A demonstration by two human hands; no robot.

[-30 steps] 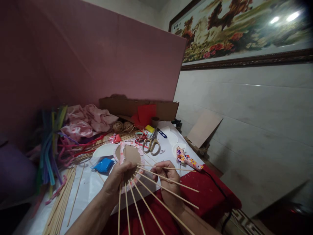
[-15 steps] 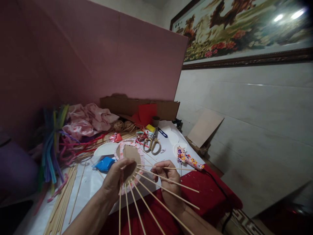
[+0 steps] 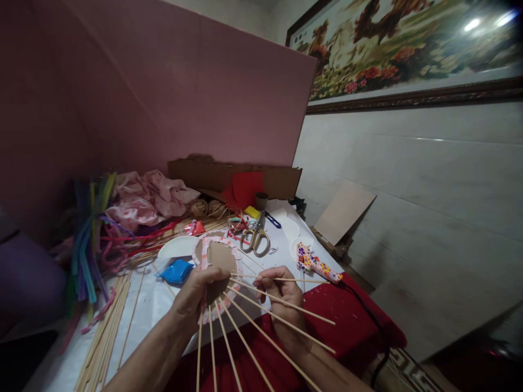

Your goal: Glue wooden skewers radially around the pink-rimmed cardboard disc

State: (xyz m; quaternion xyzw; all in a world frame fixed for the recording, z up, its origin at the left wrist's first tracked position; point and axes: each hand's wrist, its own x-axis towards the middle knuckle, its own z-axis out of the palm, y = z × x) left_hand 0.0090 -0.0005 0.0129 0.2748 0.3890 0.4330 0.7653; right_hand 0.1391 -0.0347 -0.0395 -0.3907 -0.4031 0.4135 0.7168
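My left hand (image 3: pixel 200 291) grips an oval cardboard piece (image 3: pixel 222 257) edged with ruffled pink-and-white fabric, thumb on its bare brown face. Several thin wooden sticks (image 3: pixel 245 348) fan out from the lower and right edge of the cardboard toward me. On the right, my right hand (image 3: pixel 284 296) pinches the topmost wooden stick (image 3: pixel 304 281) between thumb and fingers; that stick's inner end meets the cardboard's right edge. Other sticks pass in front of the right palm. Behind the cardboard, part of a second fabric-edged piece shows.
Gold-handled scissors (image 3: pixel 255 242), a blue cutter (image 3: pixel 273 220) and a flower-patterned glue gun (image 3: pixel 318 264) with a black cord lie on the table. A blue packet (image 3: pixel 175 271), loose sticks (image 3: pixel 102 332), pipe cleaners (image 3: pixel 84 256), pink cloth (image 3: pixel 151 198) and twine balls (image 3: pixel 208 208) are at left.
The left thumb has shifted slightly right over the cardboard. Both hands otherwise keep nearly the same position, and the view has moved a little.
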